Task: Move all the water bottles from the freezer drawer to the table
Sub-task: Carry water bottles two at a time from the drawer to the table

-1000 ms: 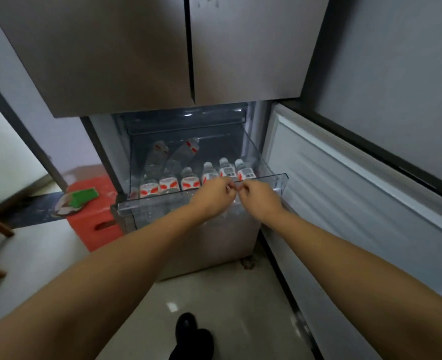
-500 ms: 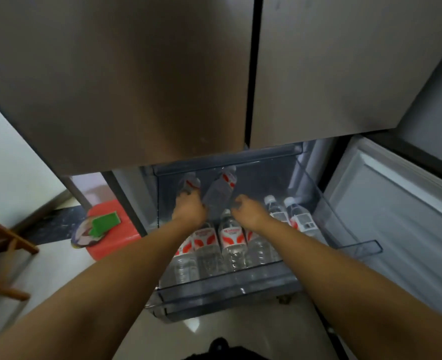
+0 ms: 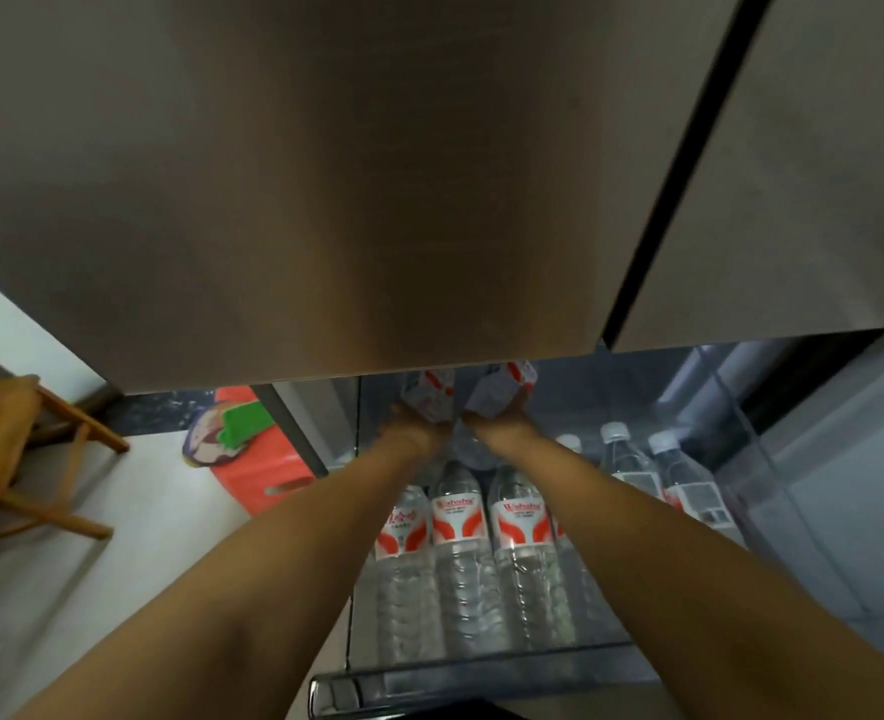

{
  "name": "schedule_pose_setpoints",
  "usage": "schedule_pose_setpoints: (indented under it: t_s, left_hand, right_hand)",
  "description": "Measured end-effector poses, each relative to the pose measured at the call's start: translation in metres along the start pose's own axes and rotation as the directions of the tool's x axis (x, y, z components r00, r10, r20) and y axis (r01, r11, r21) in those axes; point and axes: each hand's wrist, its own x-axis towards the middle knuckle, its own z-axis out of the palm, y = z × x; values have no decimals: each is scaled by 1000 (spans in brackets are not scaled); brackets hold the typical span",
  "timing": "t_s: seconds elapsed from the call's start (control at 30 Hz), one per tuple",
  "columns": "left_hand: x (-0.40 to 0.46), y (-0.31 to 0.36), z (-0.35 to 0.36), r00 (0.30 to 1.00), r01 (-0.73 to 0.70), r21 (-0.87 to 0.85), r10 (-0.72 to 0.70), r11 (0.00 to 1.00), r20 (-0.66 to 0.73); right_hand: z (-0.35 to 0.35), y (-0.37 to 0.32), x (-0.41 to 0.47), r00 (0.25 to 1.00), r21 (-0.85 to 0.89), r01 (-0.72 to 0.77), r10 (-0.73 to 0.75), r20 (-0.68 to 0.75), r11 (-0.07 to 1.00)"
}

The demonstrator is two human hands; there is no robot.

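The clear freezer drawer (image 3: 481,683) is pulled out below the closed fridge doors. Several water bottles with red-and-white labels stand in a row in it, among them one (image 3: 458,517) in the middle and one (image 3: 686,485) at the right. At the back of the drawer my left hand (image 3: 416,433) grips a tilted bottle (image 3: 429,394). My right hand (image 3: 499,431) grips a second tilted bottle (image 3: 502,389) beside it. The tops of both held bottles are hidden behind the fridge door edge.
The brown fridge doors (image 3: 325,174) fill the upper view, close to my head. The open freezer door (image 3: 855,485) stands at the right. On the floor at the left are a red stool (image 3: 263,480) with a green item on it and a wooden chair (image 3: 19,459).
My head has moved closer and lower over the drawer. Both hands went from the drawer's front rim to the back and took hold of the two tilted bottles there.
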Motion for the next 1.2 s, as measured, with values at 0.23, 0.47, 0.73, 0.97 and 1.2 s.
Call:
schedule_pose_setpoints:
  t_s: [0.23,0.47,0.73,0.97,1.2]
  left_hand:
    - [-26,2,6,995,-72,101,79,992,-66]
    - [-87,-1,29,995,-24,-206,4,978,-100]
    - [-145,-15,64,999,-48,-386,48,921,-11]
    - [-150,-27,42,976,-42,-92,61,995,207]
    - [-125,0,21,969,-53,-30,59,998,240]
  right_hand:
    - [-25,4,-26,983,-37,182,-182,15,983]
    - [-47,53,-77,983,-1,182,-182,-1,983]
    - [-72,94,-133,973,-335,230,-224,55,914]
    - [-59,93,-149,948,-358,264,-173,266,896]
    - [-64,71,-118,991,-159,96,-79,110,983]
